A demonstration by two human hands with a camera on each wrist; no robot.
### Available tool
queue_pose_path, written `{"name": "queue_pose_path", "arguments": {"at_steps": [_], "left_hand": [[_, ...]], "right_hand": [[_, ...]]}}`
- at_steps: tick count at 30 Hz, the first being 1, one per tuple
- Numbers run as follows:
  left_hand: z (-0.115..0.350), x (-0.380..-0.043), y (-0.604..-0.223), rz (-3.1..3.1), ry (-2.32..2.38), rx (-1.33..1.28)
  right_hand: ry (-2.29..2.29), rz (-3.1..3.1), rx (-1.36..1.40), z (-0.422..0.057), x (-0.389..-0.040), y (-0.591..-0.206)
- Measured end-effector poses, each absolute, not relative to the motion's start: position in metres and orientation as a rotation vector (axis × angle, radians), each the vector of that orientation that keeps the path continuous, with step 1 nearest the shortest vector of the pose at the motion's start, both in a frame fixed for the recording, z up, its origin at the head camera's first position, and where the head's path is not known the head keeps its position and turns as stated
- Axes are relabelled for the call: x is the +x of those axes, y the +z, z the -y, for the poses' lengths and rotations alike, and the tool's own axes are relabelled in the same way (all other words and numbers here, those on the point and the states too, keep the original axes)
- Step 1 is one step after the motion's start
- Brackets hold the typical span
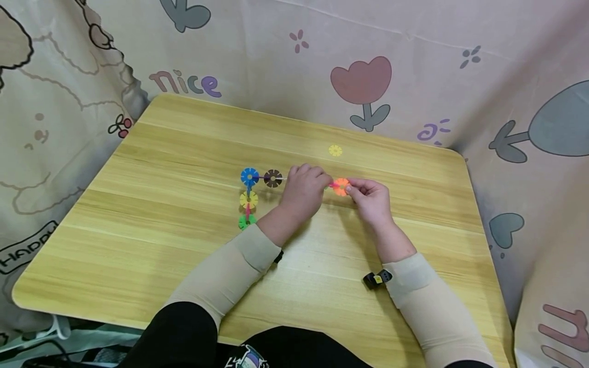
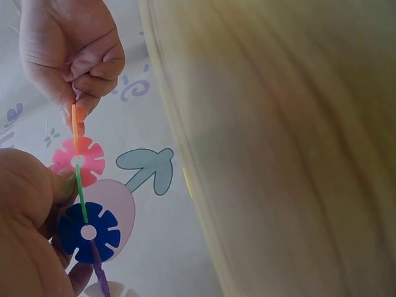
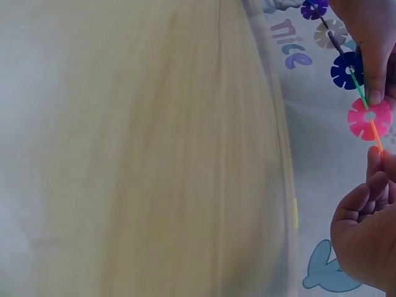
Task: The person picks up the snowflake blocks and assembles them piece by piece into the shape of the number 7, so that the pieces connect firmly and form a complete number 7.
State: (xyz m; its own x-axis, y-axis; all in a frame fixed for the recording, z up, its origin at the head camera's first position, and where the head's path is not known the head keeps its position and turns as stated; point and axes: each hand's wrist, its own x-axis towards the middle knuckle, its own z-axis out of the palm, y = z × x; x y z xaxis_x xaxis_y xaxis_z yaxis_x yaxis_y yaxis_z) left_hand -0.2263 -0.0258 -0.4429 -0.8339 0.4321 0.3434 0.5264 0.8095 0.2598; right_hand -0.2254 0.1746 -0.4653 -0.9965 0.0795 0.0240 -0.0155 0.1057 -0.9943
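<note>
A chain of slotted plastic snowflake discs runs across the table, with blue (image 1: 250, 177), brown (image 1: 273, 178), yellow (image 1: 249, 200) and green (image 1: 244, 222) discs at its left part, bending toward the person. My left hand (image 1: 304, 190) grips the chain further right, its thumb by the pink disc (image 2: 93, 162) and fingers behind the dark blue disc (image 2: 106, 240). Between those two, a green disc (image 2: 81, 192) shows edge-on. My right hand (image 1: 371, 199) pinches the orange disc (image 1: 341, 187) at the chain's right end between thumb and finger. The orange disc is slotted into the pink one.
A loose yellow disc (image 1: 335, 150) lies on the wooden table (image 1: 184, 245) beyond the hands, near the back edge. Printed cloth (image 1: 276, 66) hangs behind and at both sides of the table. Small black cameras (image 1: 377, 279) are worn at the wrists.
</note>
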Motion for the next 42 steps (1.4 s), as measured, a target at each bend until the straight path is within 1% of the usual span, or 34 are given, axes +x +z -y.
{"name": "queue_pose_path", "arguments": {"at_steps": [12,28,32,42], "left_hand": [[0.030,-0.228,-0.443,2.687,-0.501,-0.729],[0.029,-0.226,-0.441,2.723,-0.519,-0.705],[0.028,-0.226,-0.442,2.755,-0.509,-0.688],[0.028,-0.226,-0.442,2.797,-0.431,-0.655]], "right_hand": [[2.300,2.067,-0.172,-0.162,-0.226,-0.467],[2.264,2.137,-0.148,-0.161,-0.224,-0.465],[2.167,2.221,-0.096,-0.165,-0.226,-0.464],[1.726,2.311,0.038,-0.169,-0.246,-0.461]]}}
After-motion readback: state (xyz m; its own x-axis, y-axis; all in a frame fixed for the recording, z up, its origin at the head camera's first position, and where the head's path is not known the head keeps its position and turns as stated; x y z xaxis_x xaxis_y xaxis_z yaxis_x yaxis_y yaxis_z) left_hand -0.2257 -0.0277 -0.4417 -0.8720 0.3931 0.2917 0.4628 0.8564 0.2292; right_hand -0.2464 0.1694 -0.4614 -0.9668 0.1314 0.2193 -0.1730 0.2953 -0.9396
